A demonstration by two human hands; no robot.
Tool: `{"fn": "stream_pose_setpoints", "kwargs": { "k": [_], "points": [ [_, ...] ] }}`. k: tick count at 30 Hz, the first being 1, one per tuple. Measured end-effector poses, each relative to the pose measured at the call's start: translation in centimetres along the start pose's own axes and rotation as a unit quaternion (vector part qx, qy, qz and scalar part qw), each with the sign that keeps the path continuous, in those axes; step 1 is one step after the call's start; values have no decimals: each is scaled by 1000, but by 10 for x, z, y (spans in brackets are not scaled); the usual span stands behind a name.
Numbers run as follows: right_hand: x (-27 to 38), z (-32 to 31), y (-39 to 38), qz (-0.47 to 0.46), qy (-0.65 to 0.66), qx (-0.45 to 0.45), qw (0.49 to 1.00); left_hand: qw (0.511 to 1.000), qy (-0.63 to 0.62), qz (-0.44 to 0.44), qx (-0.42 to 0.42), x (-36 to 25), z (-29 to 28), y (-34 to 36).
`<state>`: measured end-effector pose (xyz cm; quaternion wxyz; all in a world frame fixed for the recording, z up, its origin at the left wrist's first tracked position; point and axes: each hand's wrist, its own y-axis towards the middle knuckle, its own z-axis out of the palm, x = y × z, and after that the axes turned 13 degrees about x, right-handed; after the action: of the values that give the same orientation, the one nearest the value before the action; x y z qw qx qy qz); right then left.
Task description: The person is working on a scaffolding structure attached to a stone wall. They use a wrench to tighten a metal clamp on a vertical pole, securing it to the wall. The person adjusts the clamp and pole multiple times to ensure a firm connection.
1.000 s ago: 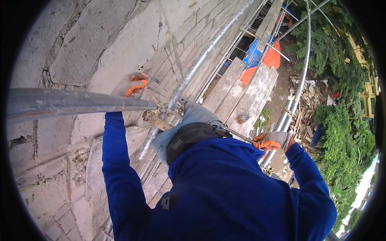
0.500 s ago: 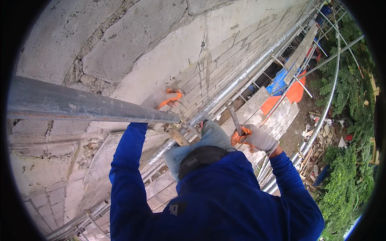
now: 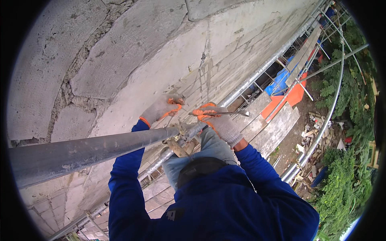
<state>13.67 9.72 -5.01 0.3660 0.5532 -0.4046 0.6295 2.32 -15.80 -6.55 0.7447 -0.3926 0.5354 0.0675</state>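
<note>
My right hand (image 3: 219, 120), in a grey knit glove with orange coating, is wrapped round a metal spanner (image 3: 237, 113). The spanner's flattened end points right, away from the wall. Close by on the left, my left hand (image 3: 161, 108), gloved alike, is held near the wall with its fingers curled. A small rusty brown piece (image 3: 179, 99) shows at those fingers; what it is I cannot make out. Below my hands, a thick grey scaffold tube (image 3: 92, 148) crosses in front of my left forearm and reaches a coupler (image 3: 181, 130) on a long galvanised tube (image 3: 237, 92).
A rough concrete and block wall (image 3: 144, 44) rises on the left. Plank walkways (image 3: 275, 130) lie lower on the right, with blue sheeting (image 3: 279, 82) and orange sheeting (image 3: 295, 94). A curved outer tube (image 3: 339, 86) runs above rubble (image 3: 313, 132) and green plants (image 3: 341, 180).
My right hand has brought the spanner left, close to my left hand, and turned it nearly level. My left hand now shows beyond the thick tube, which sits lower in view.
</note>
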Motion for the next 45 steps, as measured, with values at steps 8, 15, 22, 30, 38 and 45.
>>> {"fn": "stream_pose_setpoints", "kwargs": {
  "k": [8, 15, 22, 30, 38, 45],
  "points": [
    [-9, -4, 10, -14, 104, -66, 992, 978, 203, 22, -49, -8, 0, 14],
    [-5, -18, 12, -15, -94, -70, 993, 942, 320, 30, -91, -37, 17, 8],
    [-17, -39, 30, -56, 130, -98, 985, 940, 307, 13, -144, -8, 2, 19],
    [2, -29, 43, -88, 152, -108, 979, 998, 32, 53, -17, -7, 0, 20],
    [39, -86, 50, -111, 120, -121, 979, 996, -27, 80, 39, -14, -2, 28],
    [69, -165, 103, -145, -183, -139, 962, 994, 7, 113, 0, -73, -5, 61]
  ]
}}
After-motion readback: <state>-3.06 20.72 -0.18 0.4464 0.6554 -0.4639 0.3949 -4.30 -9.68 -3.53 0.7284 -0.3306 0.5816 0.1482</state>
